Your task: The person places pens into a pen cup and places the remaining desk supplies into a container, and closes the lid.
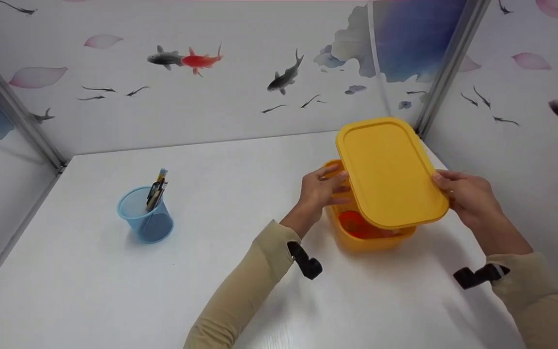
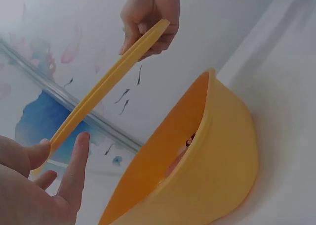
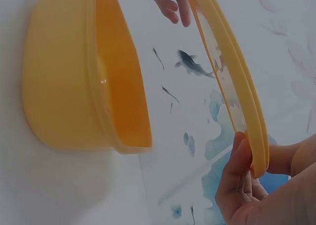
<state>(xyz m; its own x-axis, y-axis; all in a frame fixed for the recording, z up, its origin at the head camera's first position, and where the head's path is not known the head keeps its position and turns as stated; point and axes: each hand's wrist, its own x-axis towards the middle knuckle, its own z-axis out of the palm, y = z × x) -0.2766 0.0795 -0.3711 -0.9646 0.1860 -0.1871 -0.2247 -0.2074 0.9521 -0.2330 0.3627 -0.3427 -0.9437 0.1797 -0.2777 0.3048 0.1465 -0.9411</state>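
A yellow lid [image 1: 390,169] is raised and tilted above a yellow plastic container [image 1: 371,245]. My right hand [image 1: 470,196] pinches the lid's right edge, thumb on top and fingers beneath, as the right wrist view also shows. At the opposite edge is my left hand [image 1: 320,189], its fingers spread and mostly straight. Its thumb [image 2: 39,153] is right at the lid's edge in the left wrist view. Inside the container lies something red [image 1: 351,223], partly hidden by the lid. The container stands on the table with its mouth up.
A blue mesh pen cup [image 1: 146,215] holding several pens [image 1: 156,191] stands on the left of the white table [image 1: 211,194]. Panels [image 1: 230,111] printed with fish and petals enclose the back and sides, joined by metal posts [image 1: 453,58].
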